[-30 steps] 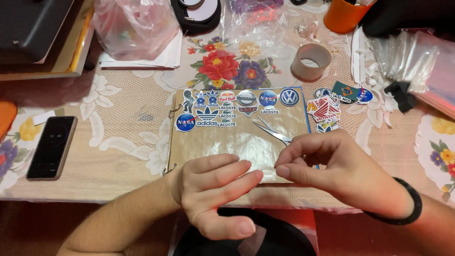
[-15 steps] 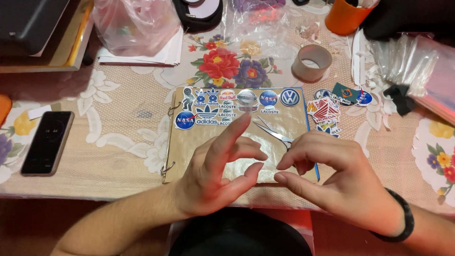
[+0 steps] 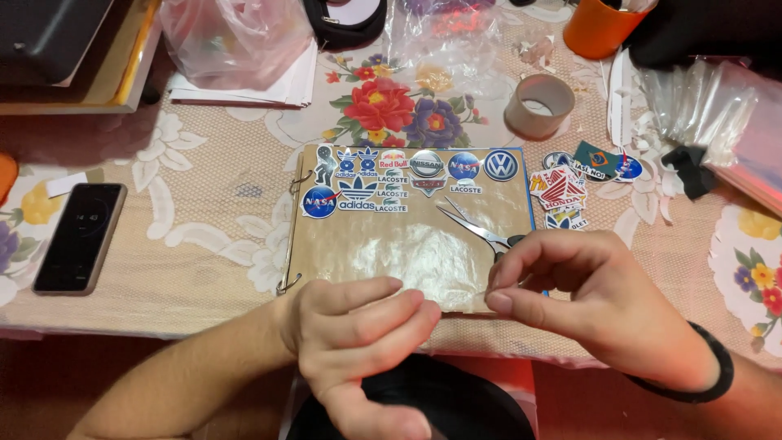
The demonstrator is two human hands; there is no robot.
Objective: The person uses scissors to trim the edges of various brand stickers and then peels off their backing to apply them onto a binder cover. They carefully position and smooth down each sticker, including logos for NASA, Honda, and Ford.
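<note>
left hand: loosely curled at the desk's near edge, holding nothing
right hand: pinching something tiny, can't tell what
risk: scissors on the sticker board sit just beside those fingers, easy snag

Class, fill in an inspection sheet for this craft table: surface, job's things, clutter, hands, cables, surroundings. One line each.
Surface: floral lace tablecloth.
Job's things: brown ring-bound cardboard cover with logo stickers along its top edge; steel scissors lying on it.
Clutter: roll of beige tape, loose stickers, black phone, orange cup, clear plastic bags.
Hands: left hand at the cover's lower edge; right hand, fingertips pinched, contents too small to tell.
Cables: nothing seen.
Surroundings: stacked white paper.
</note>
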